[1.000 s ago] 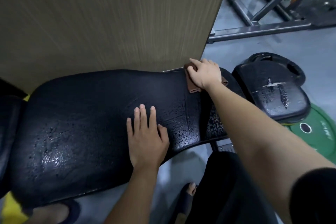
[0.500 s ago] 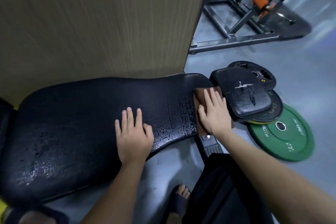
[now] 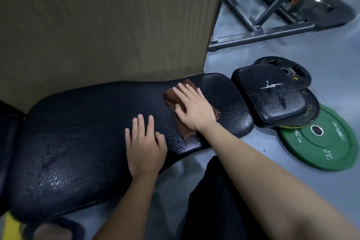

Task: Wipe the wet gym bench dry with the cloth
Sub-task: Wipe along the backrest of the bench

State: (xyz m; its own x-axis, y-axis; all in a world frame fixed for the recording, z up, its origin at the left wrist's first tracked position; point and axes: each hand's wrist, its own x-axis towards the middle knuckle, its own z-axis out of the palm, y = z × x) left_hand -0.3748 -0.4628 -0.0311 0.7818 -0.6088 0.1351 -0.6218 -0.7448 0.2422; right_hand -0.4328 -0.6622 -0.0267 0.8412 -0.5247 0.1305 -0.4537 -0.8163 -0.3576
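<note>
Right hand grip: the right hand (image 3: 194, 108) lies flat, fingers spread, pressing the cloth (image 3: 182, 101) onto the bench; nothing is pinched or closed around it.
Left hand grip: the left hand (image 3: 145, 146) is flat and empty, palm down on the bench, just beside the cloth on the person's side.
Cloth: brown, crumpled, mostly under the right hand, lying on the bench pad toward its right end; one corner sticks out near the bench's front edge.
Bench (image 3: 78, 132): long black padded surface, running across the view; wet beads glint on it beside the cloth and again far to the left of the cloth.
Small pad (image 3: 268, 93): black, just beside the bench's right end, with a white tear across its top.
Black plate (image 3: 288, 73): behind the small pad, partly hidden by it; a yellow "5" can be read on it.
Green plate (image 3: 319, 138): flat on the grey floor, right of the bench, under the small pad's edge; white lettering on it is too blurred to read.
Panel (image 3: 107, 21): tan wood-grain wall directly behind the bench.
Frame (image 3: 263, 23): dark steel bars with an orange part, well beyond the bench's right end.
</note>
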